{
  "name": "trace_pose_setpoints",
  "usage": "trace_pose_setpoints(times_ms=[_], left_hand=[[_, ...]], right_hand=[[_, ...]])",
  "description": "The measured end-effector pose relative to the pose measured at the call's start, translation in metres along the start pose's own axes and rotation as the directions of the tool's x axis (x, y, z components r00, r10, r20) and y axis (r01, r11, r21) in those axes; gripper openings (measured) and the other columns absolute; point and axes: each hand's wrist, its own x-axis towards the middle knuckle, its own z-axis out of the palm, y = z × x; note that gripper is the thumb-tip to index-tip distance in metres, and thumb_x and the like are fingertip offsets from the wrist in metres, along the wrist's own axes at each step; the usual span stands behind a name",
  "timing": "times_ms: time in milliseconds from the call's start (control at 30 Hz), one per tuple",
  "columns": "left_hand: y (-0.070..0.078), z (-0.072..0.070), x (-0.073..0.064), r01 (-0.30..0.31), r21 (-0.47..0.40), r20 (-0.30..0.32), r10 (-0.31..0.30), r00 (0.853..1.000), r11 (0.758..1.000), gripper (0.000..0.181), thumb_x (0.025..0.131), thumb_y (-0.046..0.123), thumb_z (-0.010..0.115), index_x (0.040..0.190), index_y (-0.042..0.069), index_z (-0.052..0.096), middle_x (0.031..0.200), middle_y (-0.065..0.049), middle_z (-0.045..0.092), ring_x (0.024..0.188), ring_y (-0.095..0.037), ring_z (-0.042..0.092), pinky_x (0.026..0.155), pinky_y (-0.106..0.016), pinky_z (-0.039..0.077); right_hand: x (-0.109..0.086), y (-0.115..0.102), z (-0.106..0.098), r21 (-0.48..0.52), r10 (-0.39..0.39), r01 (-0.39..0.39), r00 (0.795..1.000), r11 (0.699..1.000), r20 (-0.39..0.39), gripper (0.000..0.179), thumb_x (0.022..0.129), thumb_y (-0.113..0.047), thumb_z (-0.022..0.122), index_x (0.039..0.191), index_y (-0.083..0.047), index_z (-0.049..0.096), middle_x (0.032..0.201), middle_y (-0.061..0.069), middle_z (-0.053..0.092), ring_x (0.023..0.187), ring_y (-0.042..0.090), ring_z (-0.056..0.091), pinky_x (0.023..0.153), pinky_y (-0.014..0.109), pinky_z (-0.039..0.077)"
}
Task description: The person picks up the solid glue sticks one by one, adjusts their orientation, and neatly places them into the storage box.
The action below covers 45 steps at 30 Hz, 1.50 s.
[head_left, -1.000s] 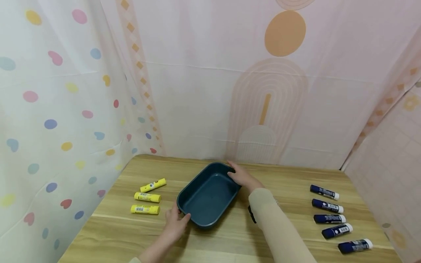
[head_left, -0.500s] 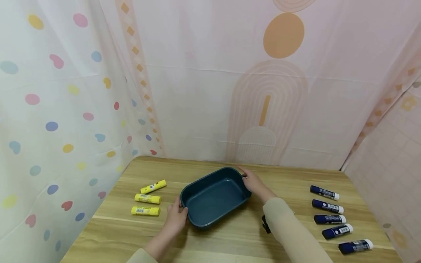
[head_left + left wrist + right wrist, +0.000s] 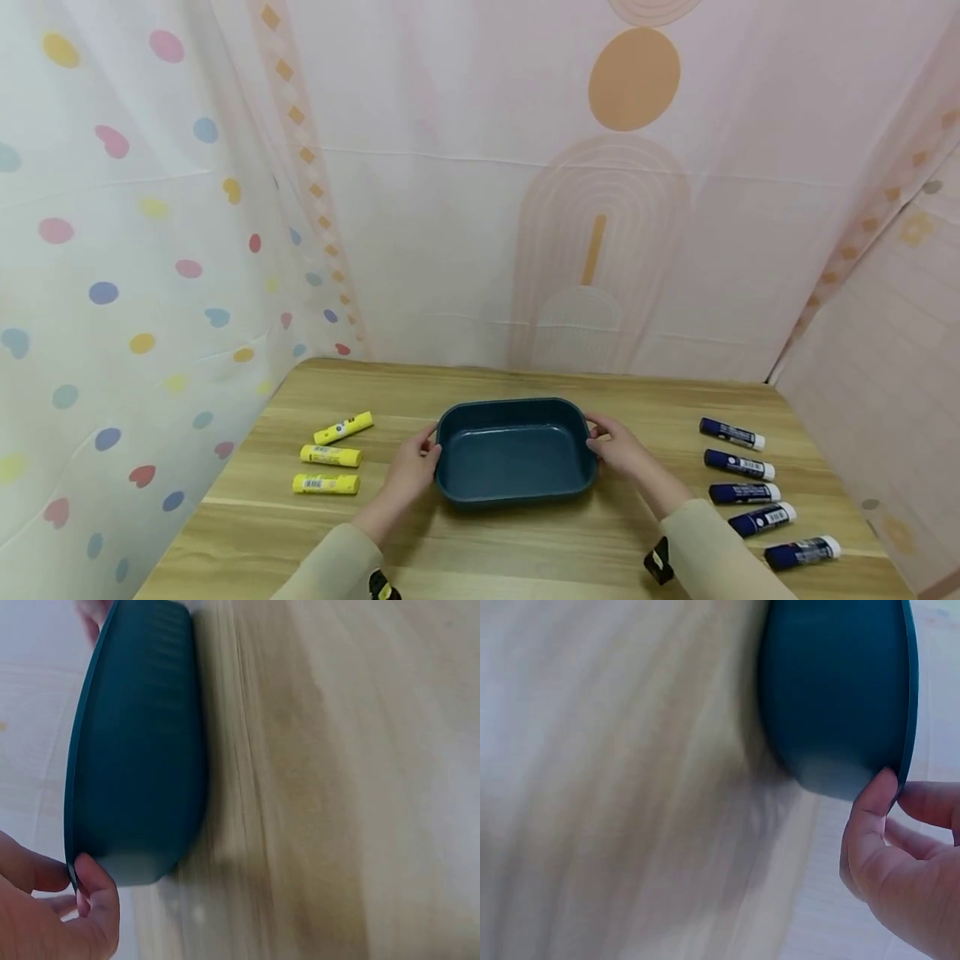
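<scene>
A dark teal oblong tray with deep walls [image 3: 517,498] is at the middle of the wooden table, its long side facing me, nothing in it. My left hand [image 3: 411,468] pinches its left end at the rim; the left wrist view shows thumb and fingers of that hand [image 3: 64,911] on either side of the rim. At the opposite end my right hand [image 3: 621,450] pinches the rim likewise, as the right wrist view shows with the hand [image 3: 900,847] at the tray's corner. The tray's underside is hidden in the head view.
Several yellow glue sticks [image 3: 331,456] lie to the left of the tray. Several dark blue glue sticks with white ends [image 3: 738,465] lie in a column at the right. Patterned curtains [image 3: 450,250] hang behind the table [image 3: 525,550] and at both sides.
Between my two hands the tray has turned from slanting to lying straight across, and moved a little to the right. My right hand has come nearer to me. The glue sticks lie as before.
</scene>
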Motion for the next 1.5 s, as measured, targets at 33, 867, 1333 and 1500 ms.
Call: trace_pose_setpoints(times_ms=[33,867,1333,1500], left_hand=[[0.000,0.002,0.002,-0.009,-0.010,0.007,0.009,1.000,1.000,0.041,0.095,0.004,0.050,0.136,0.000,0.048,0.095,-0.013,0.056,0.088,-0.025,0.056,0.066,-0.030,0.050],[0.018,0.030,0.016,-0.044,-0.114,0.070,0.053,0.996,0.993,0.040,0.096,0.003,0.049,0.136,0.001,0.049,0.093,-0.012,0.054,0.082,-0.021,0.053,0.060,-0.024,0.046],[0.027,0.025,0.007,-0.044,-0.164,0.048,0.052,0.997,0.985,0.044,0.091,-0.003,0.049,0.134,-0.009,0.045,0.090,-0.013,0.053,0.083,-0.022,0.054,0.065,-0.028,0.048],[0.026,0.026,0.007,-0.067,-0.165,0.057,0.077,0.995,0.984,0.046,0.088,-0.008,0.049,0.135,-0.008,0.046,0.089,-0.013,0.050,0.081,-0.021,0.054,0.064,-0.027,0.048]], right_hand=[[-0.004,0.002,-0.001,0.012,0.007,-0.007,1.000,1.000,-0.009,0.046,0.092,0.005,0.049,0.137,0.003,0.043,0.097,0.011,0.045,0.078,0.020,0.049,0.064,0.031,0.046],[-0.025,0.019,-0.026,0.061,0.052,-0.047,0.996,0.997,-0.072,0.047,0.094,0.004,0.046,0.140,0.005,0.037,0.101,0.013,0.044,0.074,0.017,0.047,0.061,0.029,0.046],[-0.034,0.022,-0.042,-0.102,-0.144,0.131,0.981,0.986,-0.128,0.042,0.096,-0.007,0.050,0.135,0.006,0.044,0.103,0.018,0.051,0.078,0.018,0.055,0.061,0.026,0.050],[-0.056,0.027,-0.072,-0.388,-0.402,0.344,0.912,0.855,-0.078,0.043,0.094,-0.016,0.057,0.135,-0.004,0.049,0.115,0.016,0.056,0.095,0.028,0.058,0.070,0.031,0.052]])
